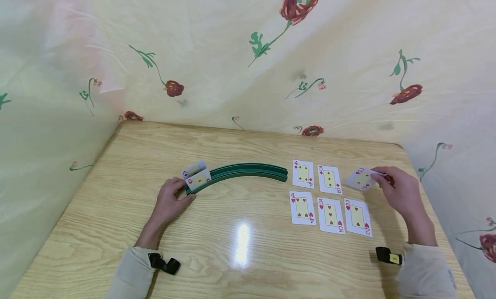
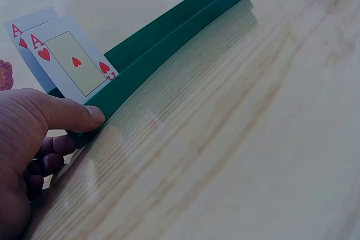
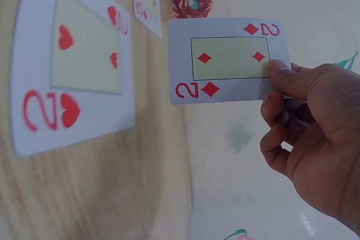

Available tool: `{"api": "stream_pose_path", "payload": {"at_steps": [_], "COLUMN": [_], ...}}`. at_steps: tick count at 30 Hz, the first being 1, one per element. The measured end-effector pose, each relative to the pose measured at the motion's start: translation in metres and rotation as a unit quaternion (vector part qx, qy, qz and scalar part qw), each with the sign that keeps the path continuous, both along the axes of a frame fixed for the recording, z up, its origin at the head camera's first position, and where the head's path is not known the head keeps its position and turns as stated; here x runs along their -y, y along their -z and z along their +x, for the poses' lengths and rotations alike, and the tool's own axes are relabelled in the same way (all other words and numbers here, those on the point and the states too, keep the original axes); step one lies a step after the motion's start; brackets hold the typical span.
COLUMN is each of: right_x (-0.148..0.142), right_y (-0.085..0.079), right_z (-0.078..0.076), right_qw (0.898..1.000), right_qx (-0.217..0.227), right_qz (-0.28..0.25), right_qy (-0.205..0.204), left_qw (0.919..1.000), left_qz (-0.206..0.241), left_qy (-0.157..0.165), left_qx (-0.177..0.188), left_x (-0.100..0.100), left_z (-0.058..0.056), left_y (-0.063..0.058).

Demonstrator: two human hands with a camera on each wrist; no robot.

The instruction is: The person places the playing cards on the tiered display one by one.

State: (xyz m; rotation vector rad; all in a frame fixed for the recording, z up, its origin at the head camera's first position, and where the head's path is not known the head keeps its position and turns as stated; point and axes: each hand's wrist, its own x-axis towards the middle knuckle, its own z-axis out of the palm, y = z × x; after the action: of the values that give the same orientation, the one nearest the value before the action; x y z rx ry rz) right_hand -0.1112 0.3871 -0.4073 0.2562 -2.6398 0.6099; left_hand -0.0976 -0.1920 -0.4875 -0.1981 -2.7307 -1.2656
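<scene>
A curved green card holder (image 1: 248, 169) lies on the table. The ace of hearts (image 2: 76, 60) stands in its front groove and the ace of diamonds (image 2: 34, 37) in the groove behind, both at the left end. My left hand (image 1: 172, 200) grips that end, its thumb (image 2: 93, 117) on the front face just below the ace of hearts. At the right, my right hand (image 1: 401, 191) pinches the two of diamonds (image 3: 228, 60) by one end between thumb and fingers. The card is raised off the table, face toward me.
Right of the holder lie face-up cards in two rows: the four of diamonds (image 1: 303, 174) and three of diamonds (image 1: 329, 179) behind, the four (image 1: 302, 208), three (image 1: 331, 215) and two of hearts (image 1: 358, 217) in front. Flowered cloth (image 1: 217, 66) hangs around the wooden table (image 1: 217, 256).
</scene>
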Motion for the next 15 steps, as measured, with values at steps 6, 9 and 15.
{"api": "stream_pose_path", "payload": {"at_steps": [6, 9, 15], "right_x": [0.014, 0.023, 0.04], "right_y": [-0.011, -0.016, -0.025], "right_z": [-0.004, -0.005, -0.009], "right_qw": [1.0, 0.999, 0.999], "right_qx": [-0.016, -0.013, -0.01], "right_qz": [-0.015, -0.027, -0.036], "right_qy": [-0.011, -0.015, -0.032], "left_qw": [1.0, 1.0, 1.0], "left_qz": [-0.001, -0.001, -0.003], "left_qy": [0.0, 0.001, 0.0], "left_qx": [0.0, -0.001, 0.001], "left_x": [-0.001, -0.001, -0.001], "left_z": [0.001, 0.0, 0.0], "left_y": [0.0, 0.0, -0.001]}}
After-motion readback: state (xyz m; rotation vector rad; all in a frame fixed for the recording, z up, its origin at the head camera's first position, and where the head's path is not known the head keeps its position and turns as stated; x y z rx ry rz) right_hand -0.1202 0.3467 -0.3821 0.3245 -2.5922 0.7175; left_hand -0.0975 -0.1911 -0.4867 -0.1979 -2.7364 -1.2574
